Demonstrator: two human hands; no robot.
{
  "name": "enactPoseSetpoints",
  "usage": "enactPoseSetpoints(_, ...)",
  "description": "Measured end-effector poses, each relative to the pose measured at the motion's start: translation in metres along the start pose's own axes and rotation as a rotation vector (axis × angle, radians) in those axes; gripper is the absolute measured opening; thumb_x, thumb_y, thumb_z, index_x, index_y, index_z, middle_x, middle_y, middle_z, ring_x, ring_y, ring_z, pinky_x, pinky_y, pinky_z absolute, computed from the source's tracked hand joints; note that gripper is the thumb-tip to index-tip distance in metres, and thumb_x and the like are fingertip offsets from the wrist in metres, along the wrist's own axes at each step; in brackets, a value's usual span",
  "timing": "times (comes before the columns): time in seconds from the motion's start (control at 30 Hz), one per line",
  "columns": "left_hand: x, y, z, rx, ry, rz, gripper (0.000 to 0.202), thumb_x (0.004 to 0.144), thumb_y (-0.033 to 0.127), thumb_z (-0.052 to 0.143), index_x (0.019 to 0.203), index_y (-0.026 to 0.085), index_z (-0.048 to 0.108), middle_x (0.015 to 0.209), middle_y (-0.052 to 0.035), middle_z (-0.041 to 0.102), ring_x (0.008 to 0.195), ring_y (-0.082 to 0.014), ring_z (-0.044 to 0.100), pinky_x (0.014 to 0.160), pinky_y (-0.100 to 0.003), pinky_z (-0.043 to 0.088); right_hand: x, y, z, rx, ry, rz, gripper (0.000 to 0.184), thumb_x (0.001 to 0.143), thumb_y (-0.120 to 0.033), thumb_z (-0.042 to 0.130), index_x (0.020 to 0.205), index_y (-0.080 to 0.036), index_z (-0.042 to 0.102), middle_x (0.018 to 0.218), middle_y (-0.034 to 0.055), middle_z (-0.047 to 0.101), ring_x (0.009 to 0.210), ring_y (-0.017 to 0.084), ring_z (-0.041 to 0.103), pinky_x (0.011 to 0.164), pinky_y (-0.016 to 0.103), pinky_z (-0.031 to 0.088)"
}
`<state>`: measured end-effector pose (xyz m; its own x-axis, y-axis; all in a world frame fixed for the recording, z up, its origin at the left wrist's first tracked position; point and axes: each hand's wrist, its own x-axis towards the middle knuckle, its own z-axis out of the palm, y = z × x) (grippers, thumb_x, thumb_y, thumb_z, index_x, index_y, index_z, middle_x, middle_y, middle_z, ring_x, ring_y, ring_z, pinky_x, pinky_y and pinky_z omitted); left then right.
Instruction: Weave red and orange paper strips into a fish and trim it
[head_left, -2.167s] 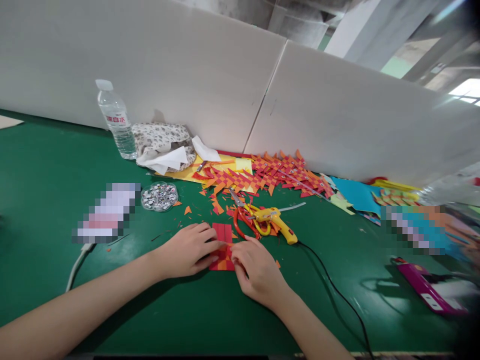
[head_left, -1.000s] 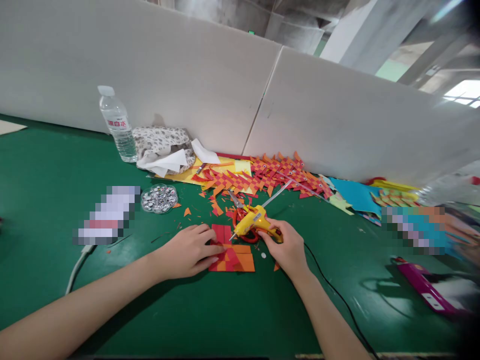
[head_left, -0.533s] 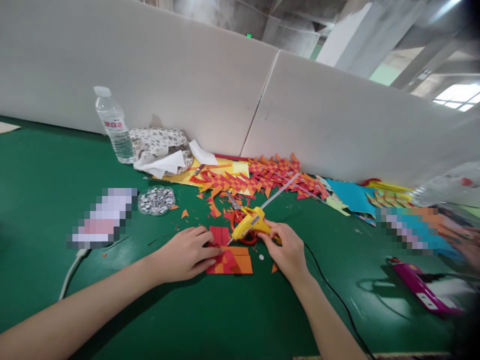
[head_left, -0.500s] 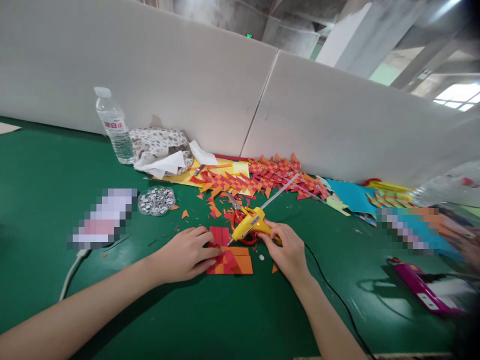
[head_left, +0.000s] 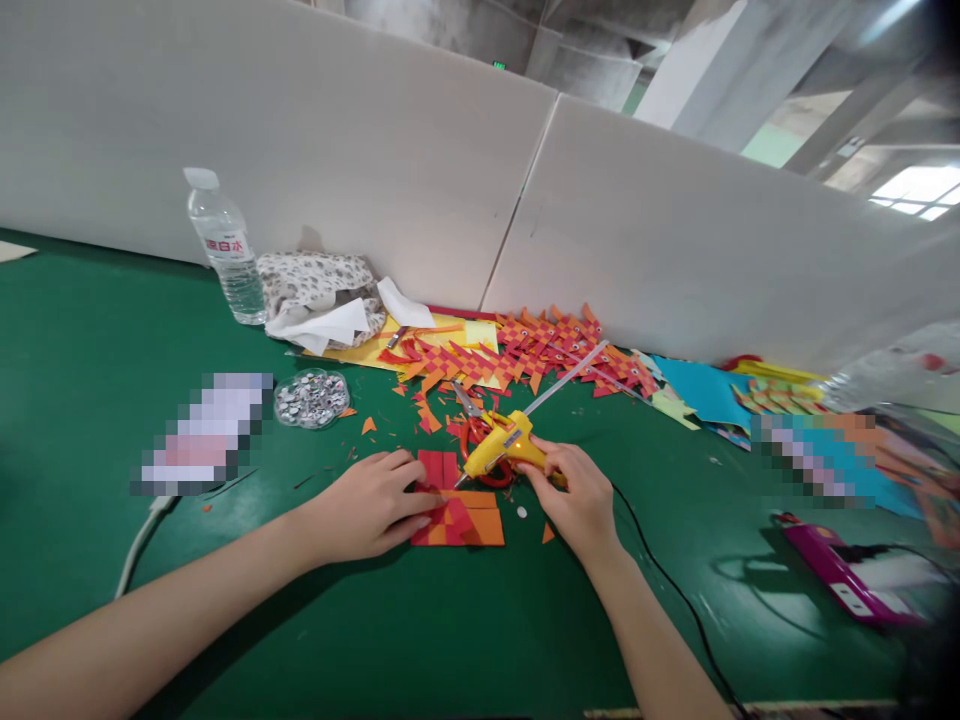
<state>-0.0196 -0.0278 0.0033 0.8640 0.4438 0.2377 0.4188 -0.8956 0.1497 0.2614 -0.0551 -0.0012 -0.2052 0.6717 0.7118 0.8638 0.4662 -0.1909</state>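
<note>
A woven piece of red and orange paper strips (head_left: 463,518) lies flat on the green table (head_left: 450,630) in front of me. My left hand (head_left: 367,505) rests on its left edge, fingers pressed together on the paper. My right hand (head_left: 577,500) is closed around the handle of a yellow glue gun (head_left: 501,450), whose nozzle points down-left at the top of the woven piece. A clear glue stick pokes out of the gun's back. Red-handled scissors (head_left: 476,435) lie just behind the gun.
A pile of finished woven paper pieces (head_left: 540,350) lies against the white partition. A dish of googly eyes (head_left: 311,397), a water bottle (head_left: 223,245), a patterned cloth (head_left: 319,285), blue paper (head_left: 709,390) and a pink device (head_left: 847,570) lie around. The gun's black cord (head_left: 675,600) runs to the right.
My right hand left the woven piece, picked up the glue gun and brought its nozzle to the piece's top edge. My left hand stayed on the paper.
</note>
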Motion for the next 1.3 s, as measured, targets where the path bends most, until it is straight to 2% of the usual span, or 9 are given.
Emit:
enactPoseSetpoints(0.4, -0.0002, 0.0002, -0.0001, -0.012, -0.021, -0.003, 0.03, 0.091, 0.03, 0.037, 0.116, 0.028, 0.054, 0.092, -0.0061, 0.054, 0.084, -0.0201, 0.047, 0.069, -0.032, 0.039, 0.0005, -0.0024, 0.0009, -0.002, -0.028, -0.035, 0.024, 0.079, -0.015, 0.06, 0.067, -0.023, 0.04, 0.091, 0.0076, 0.067, 0.092, 0.021, 0.063, 0.072, 0.035, 0.053)
enactPoseSetpoints(0.83, 0.0, -0.0002, 0.0005, 0.011, 0.033, 0.018, 0.028, 0.09, 0.029, 0.041, 0.113, 0.027, 0.057, 0.09, -0.0062, 0.054, 0.082, -0.0192, 0.048, 0.068, -0.03, 0.04, 0.0025, -0.006, 0.0001, -0.01, -0.028, -0.049, 0.021, 0.079, -0.016, 0.059, 0.068, -0.024, 0.043, 0.093, 0.0068, 0.068, 0.091, 0.022, 0.063, 0.074, 0.037, 0.053)
enactPoseSetpoints(1.3, 0.0001, 0.0009, -0.0004, 0.015, 0.032, 0.013, 0.026, 0.089, 0.029, 0.042, 0.109, 0.026, 0.058, 0.089, -0.0059, 0.055, 0.082, -0.019, 0.048, 0.069, -0.03, 0.04, 0.0032, -0.0068, 0.0024, -0.032, -0.036, -0.047, 0.017, 0.079, -0.015, 0.057, 0.068, -0.023, 0.046, 0.093, 0.0072, 0.068, 0.094, 0.023, 0.062, 0.079, 0.041, 0.052)
